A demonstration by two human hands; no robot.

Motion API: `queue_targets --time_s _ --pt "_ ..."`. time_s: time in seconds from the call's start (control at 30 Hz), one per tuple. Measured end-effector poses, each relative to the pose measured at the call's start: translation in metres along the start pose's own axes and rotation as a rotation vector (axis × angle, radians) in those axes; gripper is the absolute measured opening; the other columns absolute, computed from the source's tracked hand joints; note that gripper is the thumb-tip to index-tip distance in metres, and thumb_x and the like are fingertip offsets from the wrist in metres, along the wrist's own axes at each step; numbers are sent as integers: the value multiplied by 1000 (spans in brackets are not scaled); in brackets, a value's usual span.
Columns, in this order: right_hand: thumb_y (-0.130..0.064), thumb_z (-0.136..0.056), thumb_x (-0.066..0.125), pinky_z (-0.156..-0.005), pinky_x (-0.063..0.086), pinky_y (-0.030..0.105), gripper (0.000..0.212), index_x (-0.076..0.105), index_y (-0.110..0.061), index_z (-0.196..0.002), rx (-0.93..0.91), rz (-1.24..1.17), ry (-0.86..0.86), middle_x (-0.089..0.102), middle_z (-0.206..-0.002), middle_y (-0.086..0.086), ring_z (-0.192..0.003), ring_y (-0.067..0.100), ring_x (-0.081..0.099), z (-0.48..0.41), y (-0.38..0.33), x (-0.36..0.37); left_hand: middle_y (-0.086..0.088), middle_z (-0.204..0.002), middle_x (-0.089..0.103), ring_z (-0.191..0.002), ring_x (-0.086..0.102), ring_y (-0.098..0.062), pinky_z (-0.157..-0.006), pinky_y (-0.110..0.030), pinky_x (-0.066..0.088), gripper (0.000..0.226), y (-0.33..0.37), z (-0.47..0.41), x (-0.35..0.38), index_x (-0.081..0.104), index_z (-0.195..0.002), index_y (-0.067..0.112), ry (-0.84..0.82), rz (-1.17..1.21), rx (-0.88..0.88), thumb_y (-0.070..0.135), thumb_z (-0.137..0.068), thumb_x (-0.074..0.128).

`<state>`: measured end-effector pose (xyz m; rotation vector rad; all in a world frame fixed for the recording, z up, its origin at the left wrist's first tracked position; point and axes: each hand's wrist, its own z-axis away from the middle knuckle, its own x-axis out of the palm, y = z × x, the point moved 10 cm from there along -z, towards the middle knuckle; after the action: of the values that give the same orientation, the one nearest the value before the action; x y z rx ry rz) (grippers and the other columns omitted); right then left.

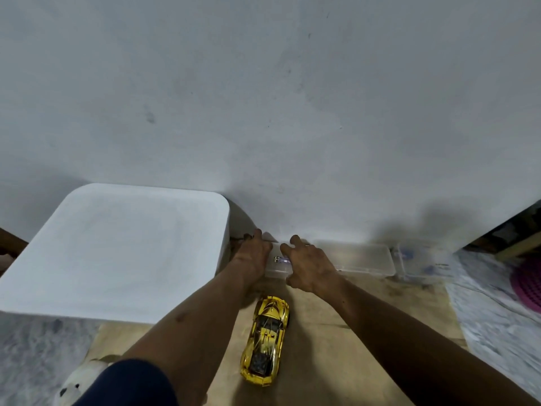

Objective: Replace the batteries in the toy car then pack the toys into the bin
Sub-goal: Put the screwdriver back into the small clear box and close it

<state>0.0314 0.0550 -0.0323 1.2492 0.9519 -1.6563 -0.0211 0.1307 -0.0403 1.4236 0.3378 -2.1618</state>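
At 12 o'clock from the toy car (268, 338), clear box (276, 266): lies against the wall, one battery (281, 260) visible inside.
Left grip (253, 254): fingers curled over the box's 9 o'clock end.
Right grip (308, 266): fingers and thumb span the box, clasping it.
Bin (224, 230): at 10 o'clock, open.
Hazard: a lid popping suddenly could scatter batteries along the wall.

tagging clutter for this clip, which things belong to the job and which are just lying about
Job: car, bin, small box held by left hand and right hand, plush toy.
Lying about: long clear box, far box, pink mat.
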Motion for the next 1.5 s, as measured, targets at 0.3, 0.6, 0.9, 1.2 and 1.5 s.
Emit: queue_targets --time_s 0.3,0.6,0.9,1.2,1.5 --pt "-39 -69 82 -75 54 34 69 46 -23 -126 -74 -60 -5 36 -137 1 -104 26 58 2 0 -3 -11 -137 35 -120 51 -33 -99 -40 50 57 1 4 -8 52 -131 12 -77 63 24 4 -80 74" --pt "-19 -76 72 -51 41 18 21 64 -21 -96 -103 -491 396 49 -104 -6 -62 12 50 50 38 -68 -11 -116 61 -100 61 -27 -79 -35 57 43 -3 -1 -26 60 -115 10 -238 205 19 -3 -74 68" --pt "-9 -93 59 -80 44 23 32 67 -17 -122 -217 -312 70 65 -117 0 -103 17 61 24 -33 -17 -7 -129 56 -107 57 -25 -79 -28 50 39 -3 -10 -42 56 -123 15 -154 270 31 4 -86 63" --pt "-6 -90 63 -81 55 31 23 69 -10 -112 18 -330 39 70 -104 9 -91 22 67 -13 -32 7 -5 -121 58 -96 55 -21 -76 -28 45 41 -6 -11 -40 59 -114 17 -100 294 30 7 -78 75" --pt "-21 -89 55 -68 54 24 24 74 -17 -102 -182 -455 451 74 -94 -1 -81 13 66 40 -23 -33 -6 -118 60 -99 59 -25 -84 -36 57 44 -7 7 -36 58 -108 24 -35 360 -2 4 -73 75"
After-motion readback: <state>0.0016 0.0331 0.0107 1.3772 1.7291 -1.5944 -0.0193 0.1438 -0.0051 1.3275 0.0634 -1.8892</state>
